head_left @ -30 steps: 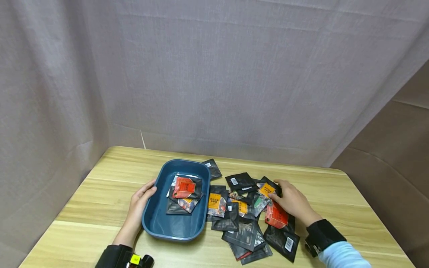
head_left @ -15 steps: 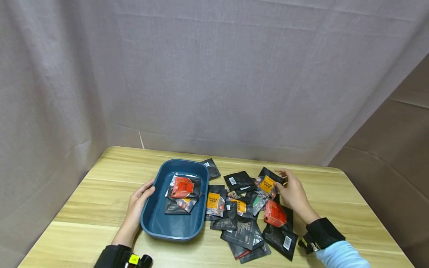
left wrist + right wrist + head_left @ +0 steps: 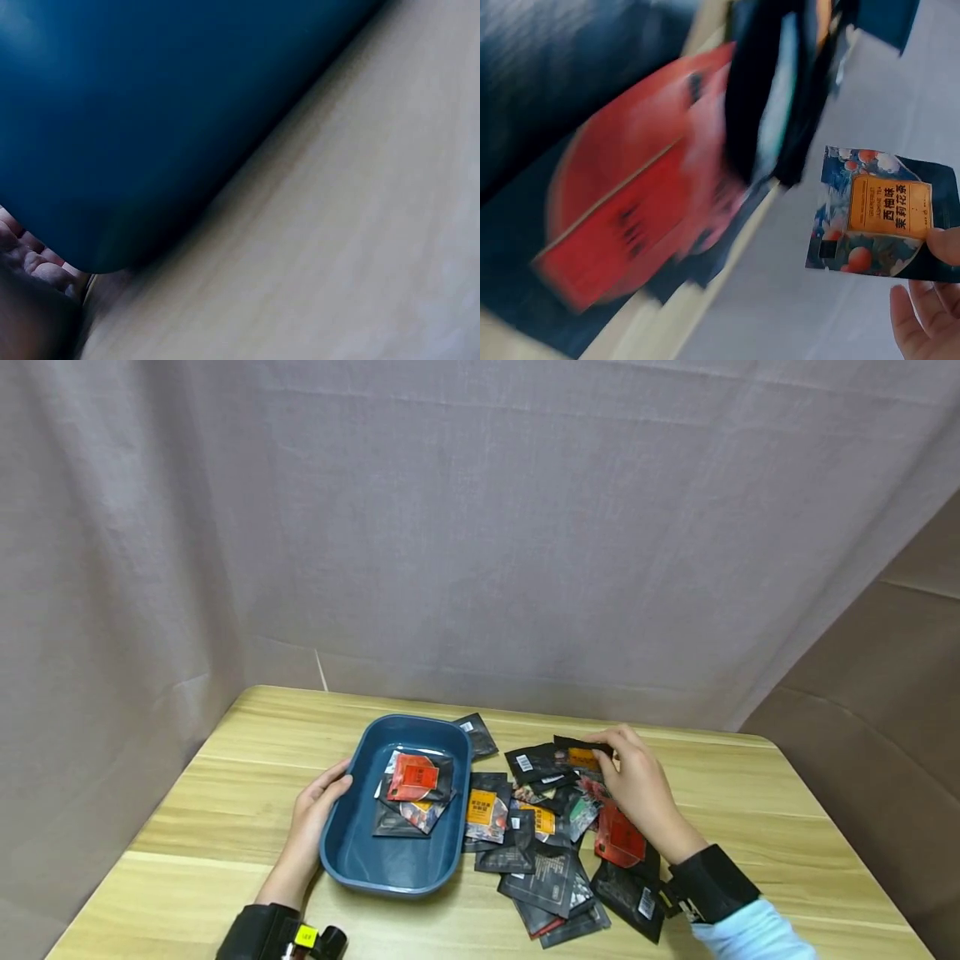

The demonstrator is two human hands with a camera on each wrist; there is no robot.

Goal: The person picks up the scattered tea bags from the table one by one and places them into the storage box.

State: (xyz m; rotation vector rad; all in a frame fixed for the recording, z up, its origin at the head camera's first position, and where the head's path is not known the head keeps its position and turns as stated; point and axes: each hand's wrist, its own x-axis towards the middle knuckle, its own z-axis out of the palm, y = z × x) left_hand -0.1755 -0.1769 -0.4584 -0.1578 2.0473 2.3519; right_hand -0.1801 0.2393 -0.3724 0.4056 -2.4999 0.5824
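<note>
My left hand [image 3: 307, 817] rests against the left wall of a blue plastic tray [image 3: 337, 875], touching its outside. In the left wrist view, several fingers [image 3: 49, 270] show beside the tray's lower corner, partly hidden. Inside the tray lie a few tea sachets, with a red-labelled sachet [image 3: 413, 776] on top. Over the right-hand pile, my right hand [image 3: 641, 785] pinches a black tea sachet [image 3: 874, 214] with an orange label and fruit pictures by its plain edge. The sachet is lifted and tilted. A blurred red sachet [image 3: 641, 199] is close to the right wrist camera.
A loose pile of several black sachets [image 3: 543, 877] spreads right of the tray on the wooden table [image 3: 225, 810]. One black sachet [image 3: 478, 735] lies behind the tray's far right corner. Grey curtain [image 3: 525, 543] hangs behind the table.
My right hand has lifted the orange-labelled tea sachet from the pile and moved it slightly left and toward the back. The left hand and tray stay in place.
</note>
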